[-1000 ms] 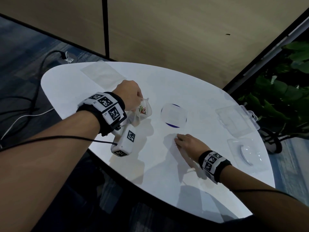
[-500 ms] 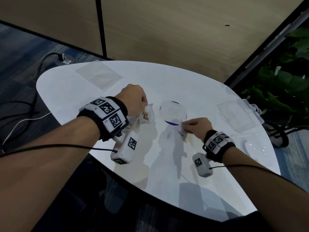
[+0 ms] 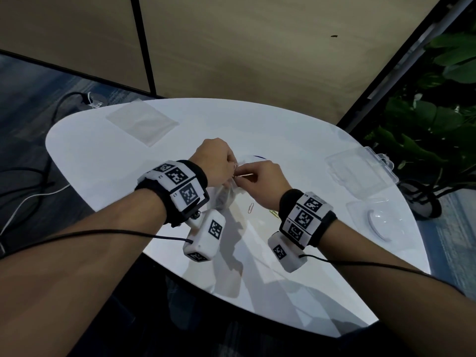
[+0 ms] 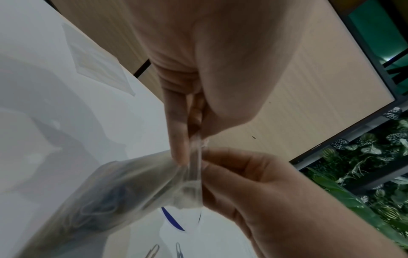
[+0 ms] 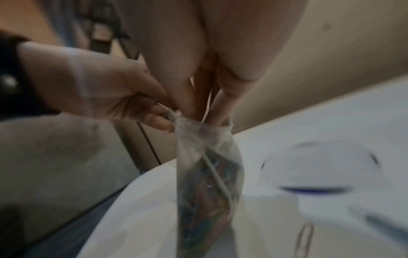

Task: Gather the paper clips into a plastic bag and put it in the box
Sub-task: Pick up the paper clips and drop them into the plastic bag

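My left hand [image 3: 230,166] pinches the mouth of a small clear plastic bag [image 3: 226,198] and holds it above the white table [image 3: 108,161]. The bag [image 5: 207,176] hangs down with several coloured paper clips inside. My right hand [image 3: 241,176] is against the left one, and its fingertips [image 5: 194,104] pinch a thin paper clip [image 3: 243,174] at the bag's mouth [image 4: 195,167]. Two loose paper clips [image 3: 251,208] lie on the table just below my hands, also in the left wrist view [image 4: 154,249]. The clear plastic box [image 3: 360,173] lies open at the right.
A round clear dish with a blue rim [image 5: 320,176] sits just behind the hands. A clear lid [image 3: 376,220] lies near the table's right edge. A flat spare plastic bag [image 3: 143,122] lies at the far left. Plants stand beyond the right edge, cables on the floor at left.
My right hand picked up a clip from the table and moved left and up to the bag's mouth. The left hand has raised the bag and shifted slightly right.
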`<state>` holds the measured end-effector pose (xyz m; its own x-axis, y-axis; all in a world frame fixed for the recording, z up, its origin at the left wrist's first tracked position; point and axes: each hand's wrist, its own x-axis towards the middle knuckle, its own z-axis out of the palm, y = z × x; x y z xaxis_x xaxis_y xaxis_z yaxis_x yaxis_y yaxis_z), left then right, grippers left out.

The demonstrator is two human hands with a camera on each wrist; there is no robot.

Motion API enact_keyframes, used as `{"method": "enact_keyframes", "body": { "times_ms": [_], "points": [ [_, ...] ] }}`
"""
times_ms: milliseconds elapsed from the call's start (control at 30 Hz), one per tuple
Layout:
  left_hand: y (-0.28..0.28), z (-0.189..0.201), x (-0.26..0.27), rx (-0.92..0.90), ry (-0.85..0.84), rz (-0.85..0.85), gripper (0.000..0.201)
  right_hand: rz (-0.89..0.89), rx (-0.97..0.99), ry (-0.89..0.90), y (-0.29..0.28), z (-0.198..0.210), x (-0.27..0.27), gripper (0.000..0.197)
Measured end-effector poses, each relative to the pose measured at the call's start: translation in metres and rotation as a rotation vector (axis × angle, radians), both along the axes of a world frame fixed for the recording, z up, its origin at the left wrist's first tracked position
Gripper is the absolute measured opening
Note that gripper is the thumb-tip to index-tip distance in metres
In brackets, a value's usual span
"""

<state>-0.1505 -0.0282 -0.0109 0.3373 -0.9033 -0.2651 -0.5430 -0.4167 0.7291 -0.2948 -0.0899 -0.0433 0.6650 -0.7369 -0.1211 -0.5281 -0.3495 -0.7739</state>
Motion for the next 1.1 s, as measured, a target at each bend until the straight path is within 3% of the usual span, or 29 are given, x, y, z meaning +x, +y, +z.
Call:
{"method": "enact_keyframes", "body": {
  "times_ms": [100,200,267,333,400,467,633,733,800,933,1100],
  "points": [
    [-0.001,0.0,0.0,-0.004,0.001,0.016,0.023,0.08,-0.102,0.066,-0.004,0.01,-0.001,0.029],
    [-0.001,0.002,0.0,-0.011,-0.003,0.034,0.024,-0.035,-0.022,-0.078,-0.014,0.018,-0.009,0.027],
    [0.0,0.003,0.002,-0.007,0.006,0.035,0.022,-0.075,-0.005,-0.064,-0.024,0.017,-0.02,0.021],
    [0.002,0.005,0.005,0.004,-0.001,0.031,0.023,-0.051,-0.085,0.143,-0.034,0.002,-0.037,0.015],
    [0.003,0.005,0.009,0.011,-0.01,0.031,0.023,-0.003,-0.139,0.41,-0.038,-0.023,-0.056,0.024],
    [0.005,0.007,0.011,0.02,-0.012,0.03,0.022,0.003,-0.138,0.562,-0.035,-0.046,-0.073,0.035],
    [0.005,0.009,0.015,0.029,-0.016,0.028,0.021,-0.202,-0.1,0.452,-0.032,-0.066,-0.096,0.008],
    [0.005,0.01,0.016,0.035,-0.01,0.028,0.022,-0.239,-0.05,0.449,-0.037,-0.064,-0.099,0.009],
    [0.006,0.01,0.016,0.038,-0.007,0.025,0.023,-0.23,-0.061,0.451,-0.039,-0.063,-0.093,0.004],
    [0.007,0.011,0.018,0.035,-0.03,0.02,0.023,-0.095,-0.205,0.436,-0.038,-0.069,-0.072,0.026],
    [0.006,0.011,0.02,0.037,-0.033,0.012,0.023,-0.07,-0.241,0.429,-0.035,-0.076,-0.053,0.011]
  ]
}}
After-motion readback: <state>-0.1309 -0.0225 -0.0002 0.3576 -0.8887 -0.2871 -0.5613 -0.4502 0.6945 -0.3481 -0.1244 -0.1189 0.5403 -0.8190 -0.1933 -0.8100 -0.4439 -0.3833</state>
